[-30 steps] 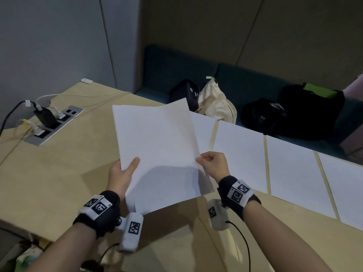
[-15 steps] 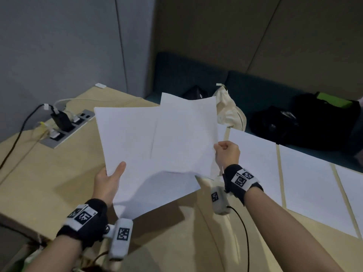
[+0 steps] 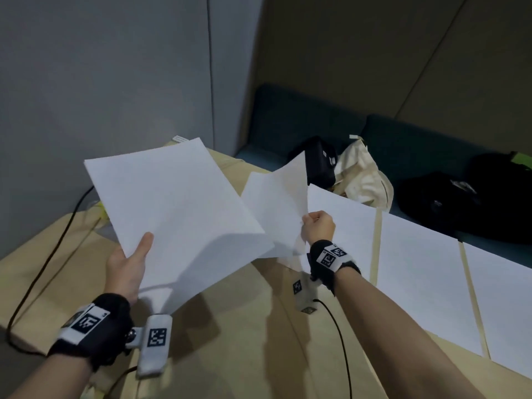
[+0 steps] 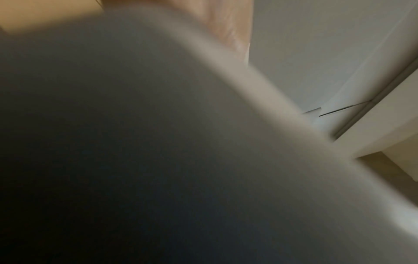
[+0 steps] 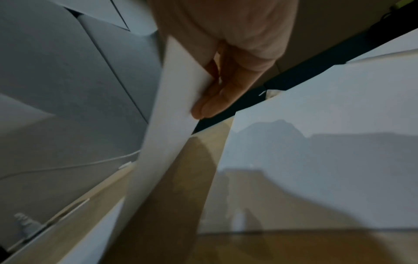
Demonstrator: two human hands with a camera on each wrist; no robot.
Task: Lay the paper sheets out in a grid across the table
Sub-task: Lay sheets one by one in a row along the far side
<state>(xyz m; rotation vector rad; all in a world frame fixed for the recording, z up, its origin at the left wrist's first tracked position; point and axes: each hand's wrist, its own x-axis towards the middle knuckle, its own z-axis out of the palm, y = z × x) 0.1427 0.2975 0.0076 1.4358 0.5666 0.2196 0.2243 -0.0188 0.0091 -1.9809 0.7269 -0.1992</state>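
My left hand (image 3: 131,263) holds a stack of white sheets (image 3: 178,214) up over the left part of the table, thumb on top at its near edge. The stack's underside (image 4: 158,142) fills the left wrist view as a grey blur. My right hand (image 3: 316,226) pinches the right edge of a single white sheet (image 3: 276,214), which hangs bent in the air between the stack and the laid row. In the right wrist view the fingers (image 5: 217,100) grip that sheet (image 5: 167,128). A row of sheets (image 3: 417,272) lies flat along the table's far edge at the right.
The wooden table (image 3: 244,326) has a black cable (image 3: 43,269) at its left. Behind the far edge, on a teal bench, sit a small black case (image 3: 319,162), a cream cloth bag (image 3: 362,174) and a black backpack (image 3: 466,205). A grey wall stands at the left.
The right hand has pulled one sheet off the stack and carried it to the right. The left hand has moved the stack to the left, so the two no longer overlap much.
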